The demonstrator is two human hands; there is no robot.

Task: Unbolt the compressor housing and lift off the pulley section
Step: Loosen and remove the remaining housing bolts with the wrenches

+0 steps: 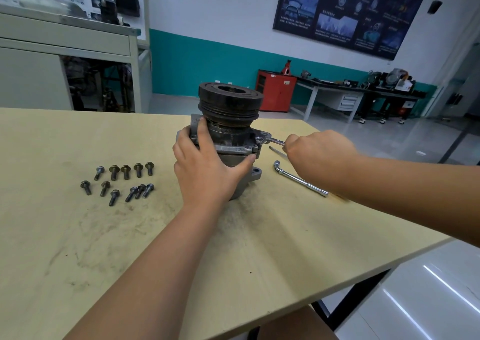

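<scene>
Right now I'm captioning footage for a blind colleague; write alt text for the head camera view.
A person's left hand steadies a compressor standing pulley-up on a table while the right hand holds a wrench on a housing bolt. Eleven loose bolts lie to its left; an L-shaped socket wrench lies to its right.

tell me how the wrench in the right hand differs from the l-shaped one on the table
The flat wrench is gripped by the right hand, its ring end on the compressor housing; the L-shaped wrench lies loose on the table. The first is straight, the second bent at one end. Both are shiny metal.
</scene>
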